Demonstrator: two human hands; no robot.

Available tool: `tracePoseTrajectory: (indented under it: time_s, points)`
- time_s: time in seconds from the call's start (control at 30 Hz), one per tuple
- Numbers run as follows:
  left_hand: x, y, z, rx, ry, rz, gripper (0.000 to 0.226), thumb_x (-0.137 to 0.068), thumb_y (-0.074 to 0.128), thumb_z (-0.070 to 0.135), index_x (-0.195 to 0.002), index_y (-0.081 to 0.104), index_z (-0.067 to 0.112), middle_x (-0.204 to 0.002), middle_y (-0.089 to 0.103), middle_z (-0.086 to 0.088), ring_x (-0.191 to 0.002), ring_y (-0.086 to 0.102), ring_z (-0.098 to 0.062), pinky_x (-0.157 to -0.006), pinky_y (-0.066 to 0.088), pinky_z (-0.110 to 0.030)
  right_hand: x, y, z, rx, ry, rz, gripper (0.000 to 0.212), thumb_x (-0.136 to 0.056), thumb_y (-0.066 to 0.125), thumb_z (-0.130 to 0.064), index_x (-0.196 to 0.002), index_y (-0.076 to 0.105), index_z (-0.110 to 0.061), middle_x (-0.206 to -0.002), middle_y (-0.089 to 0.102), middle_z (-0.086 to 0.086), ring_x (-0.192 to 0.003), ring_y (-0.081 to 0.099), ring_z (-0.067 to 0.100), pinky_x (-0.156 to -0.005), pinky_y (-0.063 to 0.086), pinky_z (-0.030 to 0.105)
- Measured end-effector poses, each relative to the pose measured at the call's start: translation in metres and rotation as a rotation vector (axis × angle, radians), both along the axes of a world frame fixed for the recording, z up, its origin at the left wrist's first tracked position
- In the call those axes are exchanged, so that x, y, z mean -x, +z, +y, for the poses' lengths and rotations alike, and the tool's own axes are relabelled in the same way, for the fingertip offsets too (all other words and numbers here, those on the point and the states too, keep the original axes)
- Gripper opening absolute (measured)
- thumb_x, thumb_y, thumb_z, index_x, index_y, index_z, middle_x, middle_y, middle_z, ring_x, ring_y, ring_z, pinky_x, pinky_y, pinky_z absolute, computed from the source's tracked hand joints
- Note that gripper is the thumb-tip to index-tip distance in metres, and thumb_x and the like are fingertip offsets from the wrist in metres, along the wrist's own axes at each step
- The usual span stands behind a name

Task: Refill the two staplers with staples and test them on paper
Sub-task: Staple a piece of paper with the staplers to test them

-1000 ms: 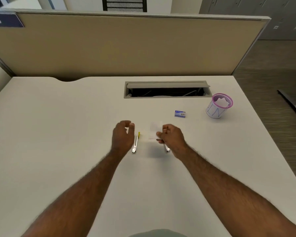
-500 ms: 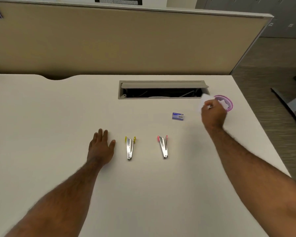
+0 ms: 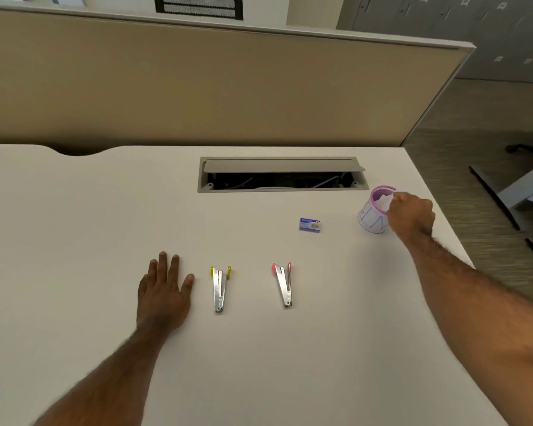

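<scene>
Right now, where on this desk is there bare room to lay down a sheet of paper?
Bare white desk lies left of the flat left hand, and between the yellow-tipped metal stapler and pink-tipped metal stapler. It is crowded around the small blue staple box, pink-rimmed cup and right hand.

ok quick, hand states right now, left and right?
Left hand: open, flat on the desk, holding nothing.
Right hand: curled at the pink-rimmed cup; whether it grips anything cannot be told.

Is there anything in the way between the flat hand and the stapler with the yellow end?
No, nothing visible. The left hand lies flat on the desk right beside the yellow stapler, with only bare desk between them. The pink stapler and the staple box lie farther to the right.
</scene>
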State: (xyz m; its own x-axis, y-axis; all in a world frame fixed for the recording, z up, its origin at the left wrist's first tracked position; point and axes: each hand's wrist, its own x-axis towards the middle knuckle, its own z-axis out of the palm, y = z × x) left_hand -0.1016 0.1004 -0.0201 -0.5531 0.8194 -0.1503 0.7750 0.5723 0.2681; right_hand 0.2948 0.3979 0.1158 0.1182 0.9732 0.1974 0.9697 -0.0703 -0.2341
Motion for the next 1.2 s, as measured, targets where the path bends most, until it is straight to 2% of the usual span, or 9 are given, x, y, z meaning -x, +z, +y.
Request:
tracePoseTrajectory:
  time_s: [0.07,0.2,0.37,0.5,0.67,0.8,0.93,1.1,1.2]
  points:
    - [0.000,0.000,0.001,0.006,-0.004,0.006,0.067,-0.094,0.014,0.058,-0.153,0.006,0.028,-0.162,-0.005,0.003,-0.149,-0.003,-0.019,-0.120,0.006,-0.038,-0.005,-0.002,0.002,0.003,0.050,-0.064,0.035,-0.099,0.037,-0.023,-0.115,0.063,-0.004,-0.110,0.067,0.022,-0.104,0.057,0.043,-0.086,0.047,0.045]
    - [0.000,0.002,0.000,0.015,-0.003,0.001,0.070,-0.091,0.010,0.061,-0.153,0.007,0.028,-0.162,-0.005,0.002,-0.149,-0.003,-0.019,-0.120,0.007,-0.039,-0.015,-0.001,0.007,0.140,0.169,-0.126,0.033,-0.099,0.039,-0.025,-0.116,0.064,-0.011,-0.117,0.065,0.019,-0.107,0.057,0.040,-0.091,0.048,0.046]
    - [0.001,0.002,0.001,0.026,-0.004,0.002,0.071,-0.090,0.008,0.062,-0.153,0.005,0.029,-0.162,-0.007,0.003,-0.149,-0.005,-0.018,-0.120,0.005,-0.038,-0.022,0.004,0.010,0.053,0.083,0.055,0.025,-0.092,0.051,-0.020,-0.103,0.072,-0.012,-0.108,0.069,0.018,-0.103,0.057,0.041,-0.089,0.048,0.045]
    - [0.001,0.003,0.001,0.034,0.000,0.008,0.072,-0.089,0.007,0.062,-0.153,0.005,0.029,-0.162,-0.006,0.003,-0.149,-0.004,-0.019,-0.120,0.006,-0.038,-0.023,0.008,0.013,0.064,0.059,0.192,0.018,-0.086,0.056,-0.008,-0.101,0.066,-0.010,-0.105,0.069,0.018,-0.103,0.058,0.040,-0.091,0.048,0.045]
    - [0.000,0.003,0.002,0.049,0.000,0.004,0.071,-0.090,0.009,0.062,-0.153,0.003,0.030,-0.162,-0.009,0.004,-0.149,-0.006,-0.018,-0.119,0.004,-0.037,-0.017,0.008,0.013,0.064,0.036,0.248,0.037,-0.084,0.057,-0.005,-0.120,0.051,-0.012,-0.105,0.066,0.024,-0.100,0.058,0.042,-0.083,0.048,0.038]
    - [0.000,0.004,0.002,0.056,-0.004,0.007,0.069,-0.092,0.012,0.061,-0.153,0.002,0.029,-0.162,-0.010,0.004,-0.149,-0.007,-0.018,-0.120,0.004,-0.038,-0.014,0.008,0.015,0.083,0.054,0.175,0.047,-0.090,0.057,-0.011,-0.134,0.045,-0.014,-0.115,0.063,0.025,-0.106,0.056,0.044,-0.089,0.049,0.044]
    - [0.000,0.006,0.002,0.053,-0.002,0.013,0.069,-0.093,0.014,0.060,-0.153,0.005,0.029,-0.162,-0.008,0.003,-0.149,-0.006,-0.019,-0.120,0.005,-0.038,-0.014,0.009,0.016,0.089,0.073,0.132,0.049,-0.090,0.059,-0.017,-0.137,0.045,-0.014,-0.118,0.062,0.025,-0.109,0.055,0.044,-0.093,0.047,0.045]
    - [-0.001,0.008,0.002,0.053,-0.006,0.019,0.069,-0.093,0.015,0.059,-0.153,0.007,0.027,-0.162,-0.006,0.002,-0.149,-0.004,-0.020,-0.120,0.006,-0.038,-0.012,0.011,0.020,0.138,0.027,0.067,0.064,-0.086,0.066,-0.034,-0.142,0.039,-0.019,-0.124,0.059,0.023,-0.115,0.053,0.043,-0.094,0.046,0.045]
    - [-0.001,0.007,0.002,0.050,-0.007,0.017,0.070,-0.092,0.014,0.060,-0.153,0.007,0.027,-0.162,-0.005,0.002,-0.149,-0.004,-0.020,-0.120,0.006,-0.038,-0.013,0.007,0.024,0.145,0.030,0.025,0.057,-0.085,0.067,-0.038,-0.135,0.048,-0.015,-0.123,0.061,0.020,-0.113,0.055,0.041,-0.091,0.047,0.044]
